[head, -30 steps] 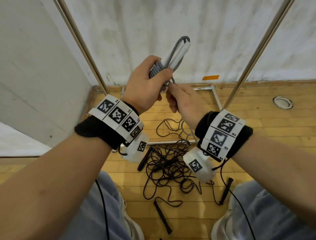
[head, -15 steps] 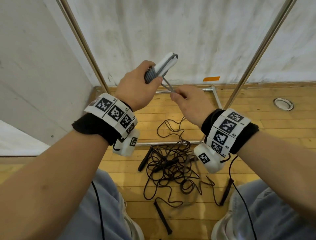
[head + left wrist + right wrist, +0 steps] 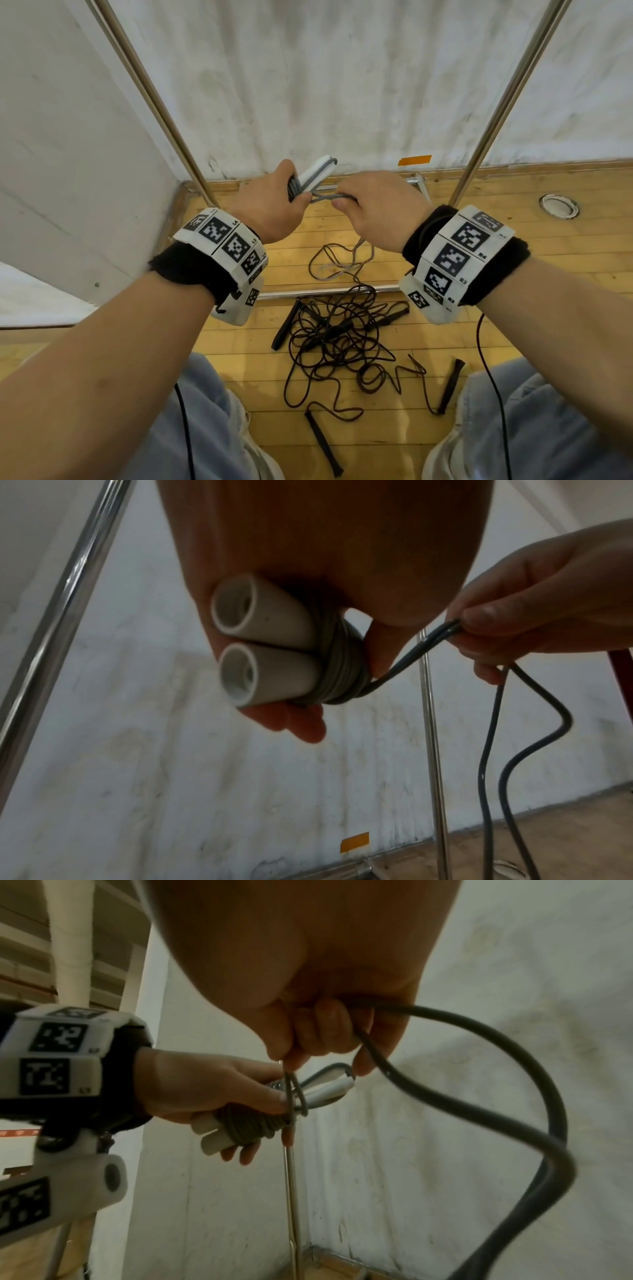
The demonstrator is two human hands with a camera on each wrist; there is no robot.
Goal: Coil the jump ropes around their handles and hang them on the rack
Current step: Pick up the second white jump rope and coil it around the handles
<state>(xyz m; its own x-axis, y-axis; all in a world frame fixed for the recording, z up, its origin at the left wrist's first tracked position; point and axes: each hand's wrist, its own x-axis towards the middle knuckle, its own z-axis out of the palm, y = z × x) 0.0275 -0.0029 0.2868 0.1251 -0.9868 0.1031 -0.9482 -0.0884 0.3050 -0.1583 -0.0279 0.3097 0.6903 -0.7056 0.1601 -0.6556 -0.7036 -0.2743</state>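
Note:
My left hand [image 3: 274, 205] grips two white jump-rope handles [image 3: 267, 639] held side by side, with grey rope [image 3: 339, 666] wound round them in several turns. My right hand [image 3: 373, 209] pinches the doubled grey rope [image 3: 330, 197] just right of the handles and holds it taut. The handles [image 3: 219, 1134] and their coil [image 3: 250, 1123] show in the right wrist view too. The loose grey rope [image 3: 479, 1115] hangs down from my right fist toward the floor. On the floor lies a tangle of black jump ropes [image 3: 342, 339] with black handles [image 3: 286, 325].
Two slanted metal rack poles [image 3: 150, 99] [image 3: 507, 102] rise on either side, with a base bar [image 3: 329, 291] across the wooden floor. A white wall stands behind. A round floor fitting [image 3: 558, 205] sits at the right. My knees fill the lower corners.
Both hands have dropped lower and the handles tilted over toward the right. My right hand moved from under the handles out to the right, pulling the rope taut.

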